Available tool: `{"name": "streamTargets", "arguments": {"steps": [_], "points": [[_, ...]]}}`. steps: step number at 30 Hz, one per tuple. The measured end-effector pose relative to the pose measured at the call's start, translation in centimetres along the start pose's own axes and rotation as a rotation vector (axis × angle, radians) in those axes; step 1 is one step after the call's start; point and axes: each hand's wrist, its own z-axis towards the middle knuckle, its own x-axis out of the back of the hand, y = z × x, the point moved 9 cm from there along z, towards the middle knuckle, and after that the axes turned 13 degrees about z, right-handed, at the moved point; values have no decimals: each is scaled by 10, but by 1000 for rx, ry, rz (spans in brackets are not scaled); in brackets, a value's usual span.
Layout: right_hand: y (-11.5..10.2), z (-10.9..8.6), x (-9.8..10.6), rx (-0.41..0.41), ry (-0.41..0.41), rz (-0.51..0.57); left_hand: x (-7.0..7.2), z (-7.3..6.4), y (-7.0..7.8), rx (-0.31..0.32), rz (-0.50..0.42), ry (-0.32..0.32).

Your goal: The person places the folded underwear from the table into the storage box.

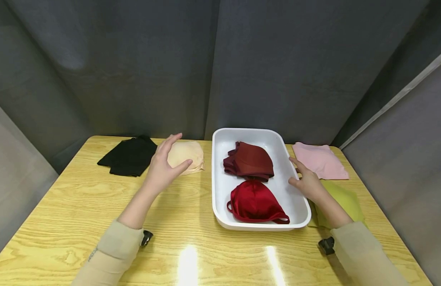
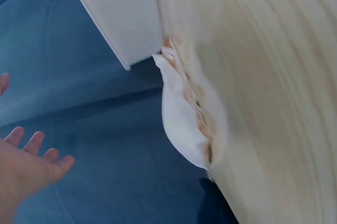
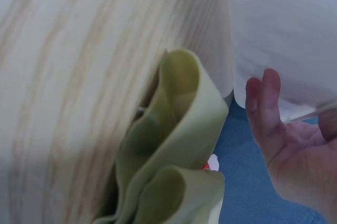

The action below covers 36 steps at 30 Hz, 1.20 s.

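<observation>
My left hand point(image 1: 162, 167) is spread over the left half of the table, thumb apart from the fingers, holding nothing. Behind it lies a folded beige bra point(image 1: 188, 155); in the left wrist view the same beige bra point(image 2: 192, 111) sits at the table edge. A white plastic tub point(image 1: 216, 174) contains a rust-brown folded bra point(image 1: 254, 159) and a shiny red bra point(image 1: 254, 200) with thin straps. At the tub's right rim is my right hand point(image 1: 307, 180), fingers loosely extended; the right wrist view has this hand point(image 3: 295, 150) beside the tub wall. Contact with the rim is unclear.
A black folded garment point(image 1: 131, 155) lies at the back left of the wooden table point(image 1: 81, 210). Right of the tub are a pink folded garment point(image 1: 320, 161) and an olive-green one point(image 1: 343, 200), partly beneath my right forearm. Grey curtains point(image 1: 152, 71) enclose the table.
</observation>
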Motion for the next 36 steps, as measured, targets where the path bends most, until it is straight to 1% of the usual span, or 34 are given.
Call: {"name": "streamTargets", "arguments": {"steps": [6, 11, 14, 18, 22, 26, 32, 36], "points": [[0, 0, -1, -1, 2, 7, -1, 4, -21, 23, 42, -22], [0, 0, -1, -2, 1, 11, -6, 8, -39, 45, 73, -56], [0, -1, -1, 1, 3, 17, -11, 11, -48, 63, 75, -86], [-1, -1, 0, 2, 2, 23, -16, 15, -62, 109, 68, -134], [-2, -1, 0, 1, 0, 16, -20, 20, -74, 140, 53, -178], [-1, 0, 0, 6, 1, 11, -25, 26, -83, 153, 56, -207], [0, 0, -1, -1, -6, 7, -31, 35, -98, 158, 80, -232], [0, 0, -1, -1, -5, 12, -39, 42, -104, 152, 87, -248]]}}
